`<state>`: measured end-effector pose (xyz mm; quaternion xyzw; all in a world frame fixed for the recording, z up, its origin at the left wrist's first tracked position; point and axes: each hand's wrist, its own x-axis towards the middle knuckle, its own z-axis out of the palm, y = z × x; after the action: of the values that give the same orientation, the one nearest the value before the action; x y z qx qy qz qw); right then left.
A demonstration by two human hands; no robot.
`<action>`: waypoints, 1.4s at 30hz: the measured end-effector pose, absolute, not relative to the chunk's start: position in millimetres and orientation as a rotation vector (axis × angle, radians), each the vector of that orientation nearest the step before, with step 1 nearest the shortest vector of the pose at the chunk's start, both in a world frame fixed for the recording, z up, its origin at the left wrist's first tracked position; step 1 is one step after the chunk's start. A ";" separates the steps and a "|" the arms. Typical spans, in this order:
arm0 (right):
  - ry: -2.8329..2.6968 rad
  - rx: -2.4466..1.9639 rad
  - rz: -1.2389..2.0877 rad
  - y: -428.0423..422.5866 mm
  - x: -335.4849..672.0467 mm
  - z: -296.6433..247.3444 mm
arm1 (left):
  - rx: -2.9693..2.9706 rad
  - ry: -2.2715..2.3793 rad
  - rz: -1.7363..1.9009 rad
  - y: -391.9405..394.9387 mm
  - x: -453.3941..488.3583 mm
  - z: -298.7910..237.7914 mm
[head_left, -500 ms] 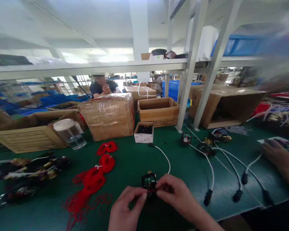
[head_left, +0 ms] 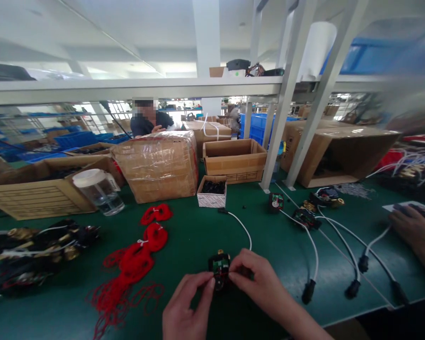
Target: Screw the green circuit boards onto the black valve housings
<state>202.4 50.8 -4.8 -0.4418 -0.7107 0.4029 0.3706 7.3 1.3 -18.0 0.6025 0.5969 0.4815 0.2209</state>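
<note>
A small black housing with a green circuit board (head_left: 221, 265) and a brass fitting on top stands on the green bench in front of me. A thin red wire (head_left: 220, 274) crosses its front between my fingertips. My left hand (head_left: 190, 302) pinches thumb and forefinger at the housing's left side, seemingly on one end of that wire. At the right side my right hand (head_left: 260, 281) is pinched likewise; its fingertips partly hide what they grip. Behind it, a white cable (head_left: 245, 229) curves up to a black plug (head_left: 223, 210).
Left lie red wire coils (head_left: 136, 259) and a pile of brass-and-black assemblies (head_left: 42, 250). A small box of black parts (head_left: 212, 191), a clear jug (head_left: 99, 191) and cartons (head_left: 156, 165) stand behind. Cabled units (head_left: 304, 218) and another person's hand (head_left: 416, 231) are right.
The view has tilted down slightly, so the background sits higher. Both hands stay pinched at the housing, with only small finger shifts. The person across the bench has lowered a hand.
</note>
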 end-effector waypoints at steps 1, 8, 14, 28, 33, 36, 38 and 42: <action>-1.831 -1.133 1.022 51.4 202.1 -5.2 | 1.656 1.661 1.325 1.9 7.3 -18.2; -1.867 -1.111 0.955 55.1 198.5 -4.4 | 1.480 1.718 1.235 10.4 8.7 -12.8; -1.906 -1.109 0.913 57.3 195.7 -2.7 | 1.235 1.675 1.116 18.3 8.4 -13.7; -1.890 -1.128 0.770 57.4 186.7 -11.0 | 1.467 1.728 1.176 23.7 7.9 -14.6; -1.865 -1.160 0.728 55.7 183.0 -11.7 | 1.432 1.710 1.186 26.8 10.0 -9.3; -1.844 -1.154 0.702 54.8 181.1 -13.6 | 1.381 1.700 1.188 29.1 9.2 -8.0; -1.829 -1.142 0.694 54.5 180.1 -15.1 | 1.366 1.677 1.188 29.7 7.8 -9.2; -1.817 -1.137 0.680 54.9 179.1 -17.5 | 1.385 1.628 1.206 30.2 5.9 -14.0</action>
<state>179.1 54.9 -17.5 -0.4563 -0.7287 0.2729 0.4317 5.9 30.2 -14.0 0.5312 0.6246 0.4627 0.3370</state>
